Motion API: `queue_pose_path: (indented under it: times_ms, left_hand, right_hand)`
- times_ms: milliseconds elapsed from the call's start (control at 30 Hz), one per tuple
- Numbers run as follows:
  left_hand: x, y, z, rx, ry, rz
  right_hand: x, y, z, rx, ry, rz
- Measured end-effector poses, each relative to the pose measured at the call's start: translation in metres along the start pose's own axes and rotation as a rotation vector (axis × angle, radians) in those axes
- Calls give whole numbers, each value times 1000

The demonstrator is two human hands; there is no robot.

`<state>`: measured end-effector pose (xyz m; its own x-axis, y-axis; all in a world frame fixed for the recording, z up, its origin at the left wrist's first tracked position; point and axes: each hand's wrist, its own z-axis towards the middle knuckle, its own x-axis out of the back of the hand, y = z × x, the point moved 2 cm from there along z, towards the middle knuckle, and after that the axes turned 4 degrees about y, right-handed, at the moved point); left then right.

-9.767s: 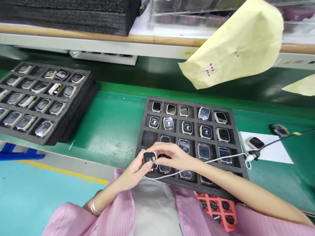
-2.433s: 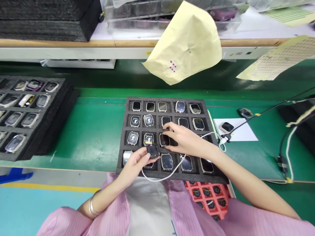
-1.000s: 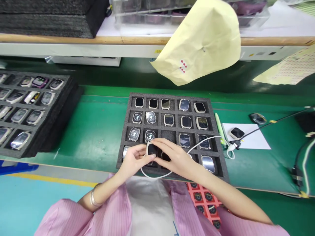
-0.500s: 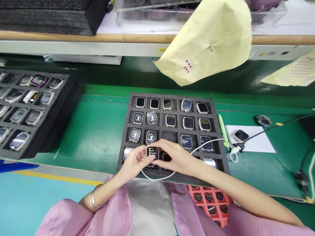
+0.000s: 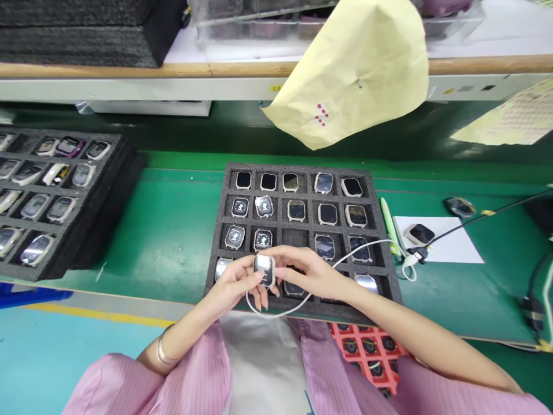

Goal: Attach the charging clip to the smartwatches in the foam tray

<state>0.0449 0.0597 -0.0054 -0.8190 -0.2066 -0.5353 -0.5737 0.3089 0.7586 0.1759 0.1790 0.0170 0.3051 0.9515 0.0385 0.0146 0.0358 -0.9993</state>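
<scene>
A square smartwatch case without a strap (image 5: 266,273) is held between my two hands over the front of a dark foam tray (image 5: 295,237). Its screen is lit, with a bright upper part. My left hand (image 5: 242,280) grips it from the left, thumb on the lower screen. From the right, my right hand (image 5: 309,270) pinches its edge with thumb and fingers. A white cable (image 5: 276,316) loops below the watch; where it ends at my hands is hidden. Other watch cases (image 5: 263,238) lie in the tray's compartments, some with lit screens.
Another foam tray (image 5: 99,190) of watch cases stands at the left. To the right lie a green pen-like tool (image 5: 389,223), white paper (image 5: 462,245) with a watch on it, and a black cable (image 5: 488,213). Yellow paper (image 5: 354,80) hangs from the shelf. A red tray (image 5: 371,354) sits below the edge.
The watch's screen has gone from a dark list with coloured icons to a display with a bright top. Its face has tilted slightly. My hands stay nearly in place, and the view has shifted a little.
</scene>
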Motion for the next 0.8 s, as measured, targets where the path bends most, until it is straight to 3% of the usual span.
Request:
queue_pose_path:
  times_ms: [133,267,367,533,800]
  left_hand:
    - [2,-1,-3,38,-84,-43]
    - [4,-7,-5,14,-93,-29]
    - [3,-9,-4,-46,-10,31]
    - [-2,-6,-4,-112,115,155]
    - [-9,0,-7,-135,173,267]
  right_hand:
    - [-8,7,1,-119,39,341]
    - [-10,6,1,-112,13,366]
    - [-4,-1,1,-51,-31,152]
    - [2,-4,-1,61,7,-295]
    - [-2,-1,-4,135,18,-446]
